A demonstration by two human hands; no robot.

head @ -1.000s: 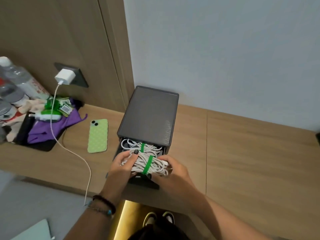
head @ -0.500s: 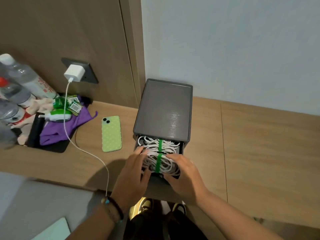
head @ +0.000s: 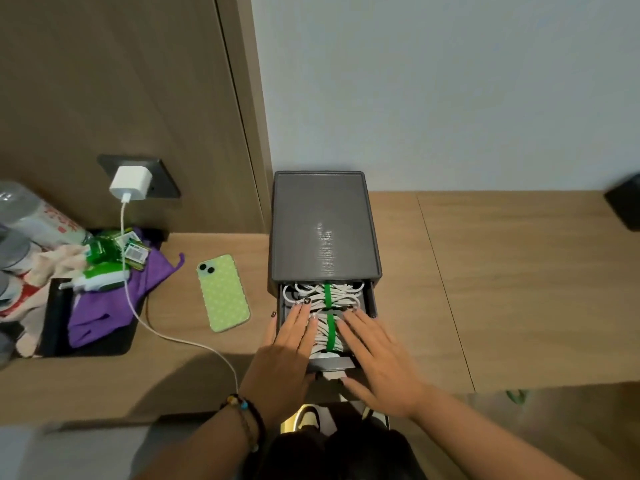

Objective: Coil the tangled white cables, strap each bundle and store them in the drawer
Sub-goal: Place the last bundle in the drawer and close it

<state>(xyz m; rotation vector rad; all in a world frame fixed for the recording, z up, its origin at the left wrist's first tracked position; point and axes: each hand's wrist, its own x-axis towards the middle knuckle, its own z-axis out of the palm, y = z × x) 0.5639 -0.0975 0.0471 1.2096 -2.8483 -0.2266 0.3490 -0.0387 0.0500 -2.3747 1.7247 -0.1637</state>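
Two coiled white cable bundles (head: 323, 315), green-strapped, lie in the open drawer (head: 370, 301) of the grey drawer unit (head: 323, 223); light and springy, best pressed across the coils. Left hand (head: 289, 344) and right hand (head: 375, 355) press them flat-fingered; a second ago both gripped one bundle above the drawer

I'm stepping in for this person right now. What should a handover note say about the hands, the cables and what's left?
Left hand and right hand: fingers flat, pressing the front cable bundle down.
Both bundles, rear one too, wear green straps and lie in the open drawer of the grey box.
Done: coiling, strapping, placing.
Left: probably just pushing the drawer shut.
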